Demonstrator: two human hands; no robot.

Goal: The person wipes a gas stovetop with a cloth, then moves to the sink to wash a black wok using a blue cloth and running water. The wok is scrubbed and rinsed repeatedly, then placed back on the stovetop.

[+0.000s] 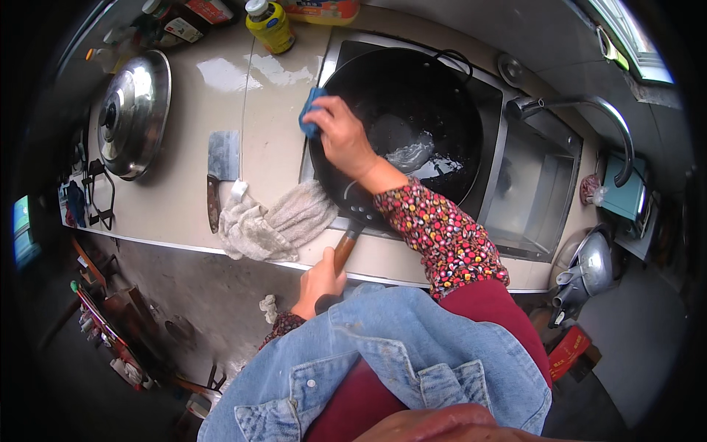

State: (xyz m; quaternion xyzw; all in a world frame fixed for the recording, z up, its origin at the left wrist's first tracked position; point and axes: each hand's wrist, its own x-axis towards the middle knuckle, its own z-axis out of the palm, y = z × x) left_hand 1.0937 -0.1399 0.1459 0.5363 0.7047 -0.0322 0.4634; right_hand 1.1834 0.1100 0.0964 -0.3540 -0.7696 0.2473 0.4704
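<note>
A large black wok (397, 99) sits over the sink area, with some shiny water and suds at its bottom. My left hand (321, 280) is closed around its brown wooden handle (346, 250), near the counter's front edge. Across the wok's left side reaches my right hand (345, 135), holding a blue sponge or cloth (311, 113) against the outer side of the rim. A crumpled grey-white towel (298, 212) lies by the wok's lower left. Beside the towel is a cleaver (223, 157) with its blade flat on the counter.
A domed metal lid (138, 116) rests at the left. A yellow bottle (269, 27) and dark bottles (185, 27) stand along the back. Right of the wok are a steel sink basin (525, 193) and a curved faucet (621, 127). Metal pots (591, 262) stand at the far right.
</note>
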